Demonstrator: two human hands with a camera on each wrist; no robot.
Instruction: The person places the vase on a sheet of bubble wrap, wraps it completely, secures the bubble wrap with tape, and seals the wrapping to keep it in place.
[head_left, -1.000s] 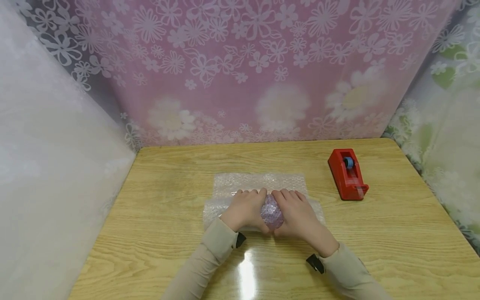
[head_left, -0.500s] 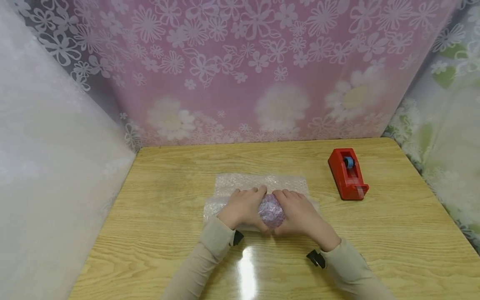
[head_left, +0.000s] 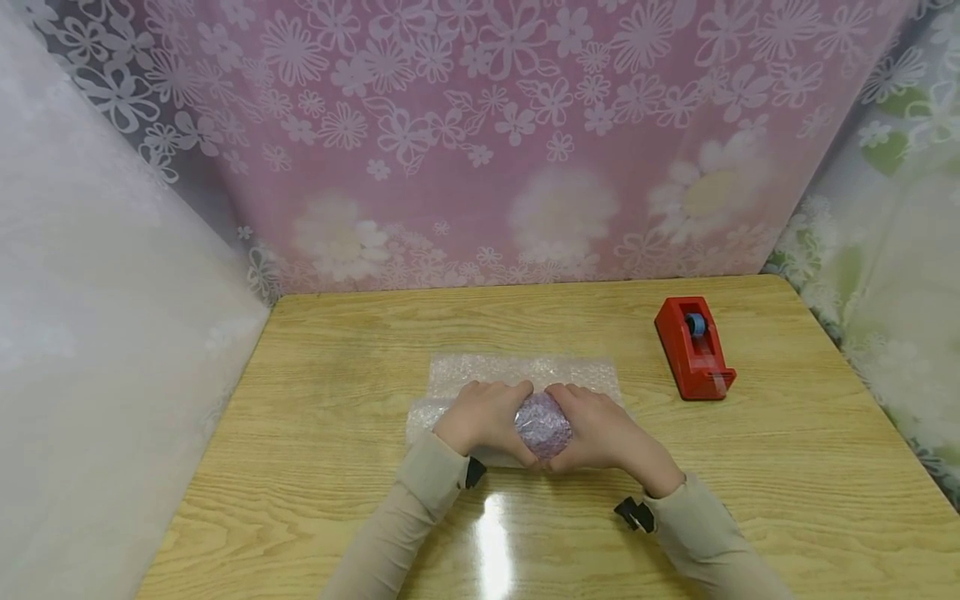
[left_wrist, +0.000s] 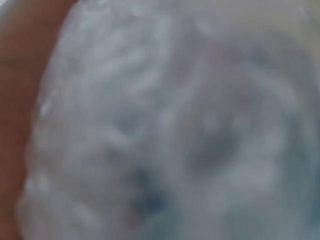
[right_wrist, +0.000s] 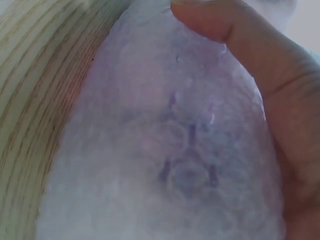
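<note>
A purplish thing rolled in bubble wrap (head_left: 543, 425) lies across the middle of the table; what is inside cannot be made out. My left hand (head_left: 480, 417) grips its left part, fingers over the far side and thumb on the near side. On the right part my right hand (head_left: 602, 431) holds on the same way, its thumb (right_wrist: 280, 70) against the wrap in the right wrist view. The left wrist view is filled by blurred, cloudy bubble wrap (left_wrist: 150, 125). Beyond the fingers a flat, unrolled part of the sheet (head_left: 517, 368) lies on the table.
A red tape dispenser (head_left: 693, 350) with a blue-cored roll stands at the table's right rear. Patterned curtains (head_left: 487, 125) hang behind the wooden table (head_left: 337, 358) and along both sides.
The flat sheet's far edge has shifted slightly toward me. Slightly more of the purplish roll shows between my hands, and less wrap sticks out past my right hand. Both hands keep their hold.
</note>
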